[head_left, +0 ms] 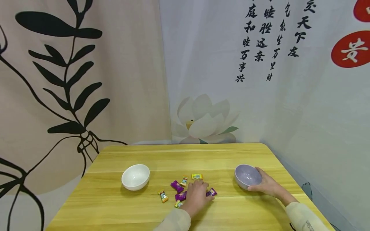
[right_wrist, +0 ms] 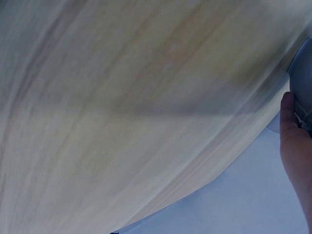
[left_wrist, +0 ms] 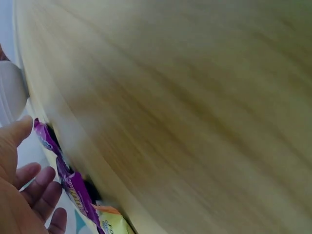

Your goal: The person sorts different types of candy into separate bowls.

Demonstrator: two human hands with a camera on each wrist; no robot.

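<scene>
1. Candies (head_left: 177,186), purple and yellow, lie loose on the table (head_left: 95,199), between a white bowl (head_left: 136,177) at left and a purple bowl (head_left: 248,175) at right.
2. Left hand (head_left: 197,195) hovers low among the candies, thumb and loosely bent fingers apart, no candy seen in its hold; contact is hard to tell.
3. Right hand (head_left: 268,185) grips the purple bowl's right side between thumb and fingers.
4. No candy shows in either bowl; work looks barely begun, every candy in sight yet to be lifted.
</scene>
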